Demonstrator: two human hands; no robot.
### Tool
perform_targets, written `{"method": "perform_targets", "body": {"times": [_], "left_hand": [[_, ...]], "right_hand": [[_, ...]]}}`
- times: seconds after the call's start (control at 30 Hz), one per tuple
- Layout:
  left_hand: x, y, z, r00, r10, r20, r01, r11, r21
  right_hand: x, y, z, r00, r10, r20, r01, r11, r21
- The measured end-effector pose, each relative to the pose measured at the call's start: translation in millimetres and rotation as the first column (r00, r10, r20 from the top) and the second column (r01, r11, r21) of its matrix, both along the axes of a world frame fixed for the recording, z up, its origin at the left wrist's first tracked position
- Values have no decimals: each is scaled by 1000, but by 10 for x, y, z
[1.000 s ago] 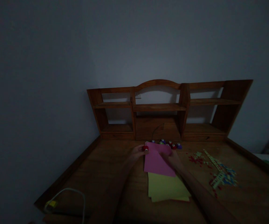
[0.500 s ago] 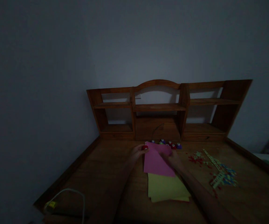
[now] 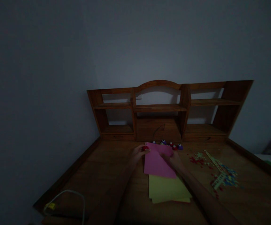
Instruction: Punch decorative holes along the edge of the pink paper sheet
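My left hand (image 3: 137,153) is closed on a small red craft punch (image 3: 145,147) at the upper left corner of a pink sheet of paper (image 3: 159,165). The punch meets the paper's edge there. On the right side of that sheet, my right hand (image 3: 173,161) pinches the paper, thumb on top and the other fingers partly hidden behind. Under its lower edge lies a stack of yellow paper (image 3: 168,188) on the wooden desk. Behind the sheet stand several more craft punches in red, purple and other colours, such as a purple one (image 3: 180,147).
Small red, white, blue and yellow pieces (image 3: 229,176) are scattered at the right, with pale strips (image 3: 212,159) among them. A wooden shelf unit (image 3: 160,108) lines the desk's back. A white cable (image 3: 72,191) loops at the front left. The room is dim.
Very little differs. The pink sheet and both hands appear shifted slightly left, along with a small shift of the whole view. Both hands keep their hold.
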State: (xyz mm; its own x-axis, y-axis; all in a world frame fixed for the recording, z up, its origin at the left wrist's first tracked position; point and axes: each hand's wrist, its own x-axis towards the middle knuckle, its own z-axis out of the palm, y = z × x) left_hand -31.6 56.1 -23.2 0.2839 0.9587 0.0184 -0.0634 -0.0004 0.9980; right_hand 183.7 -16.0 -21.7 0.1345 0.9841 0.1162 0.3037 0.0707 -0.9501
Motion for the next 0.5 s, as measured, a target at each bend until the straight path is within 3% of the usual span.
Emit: {"method": "perform_targets", "body": {"times": [0.2, 0.4, 0.5], "left_hand": [[-10, -23, 2, 1000, -12, 10, 12, 1000, 17], [-8, -13, -29, 999, 38, 0, -38, 999, 8], [-24, -24, -34, 1000, 1, -6, -1, 1000, 3]], "right_hand": [[14, 40, -76, 998, 32, -51, -35, 999, -41], [-19, 0, -23, 998, 26, -55, -29, 999, -45], [-19, -6, -22, 997, 28, -70, -31, 998, -52]]}}
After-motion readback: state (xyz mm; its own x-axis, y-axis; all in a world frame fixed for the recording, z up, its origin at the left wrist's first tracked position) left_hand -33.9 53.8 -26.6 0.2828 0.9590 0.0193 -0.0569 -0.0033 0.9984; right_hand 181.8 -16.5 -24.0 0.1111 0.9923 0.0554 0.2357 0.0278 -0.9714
